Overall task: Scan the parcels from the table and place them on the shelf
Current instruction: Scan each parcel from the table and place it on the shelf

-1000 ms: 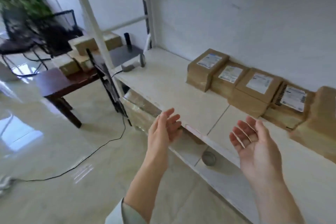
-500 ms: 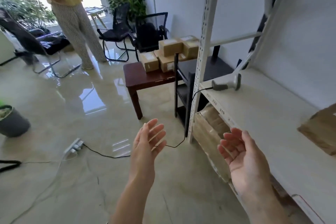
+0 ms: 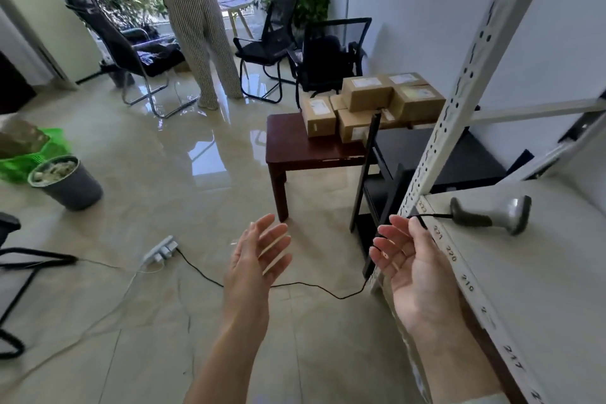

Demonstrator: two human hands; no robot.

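I see my left hand (image 3: 259, 259) and right hand (image 3: 410, 262) raised, fingers spread, holding nothing. The parcels (image 3: 367, 105) sit stacked on the table (image 3: 295, 147); the scanner (image 3: 492, 215) lies on the shelf (image 3: 541, 272).

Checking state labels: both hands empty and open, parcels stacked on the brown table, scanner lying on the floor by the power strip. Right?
Not quite. The head view shows the scanner lying on the shelf, not the floor. The rest holds: left hand and right hand empty and open, parcels stacked on the brown table.
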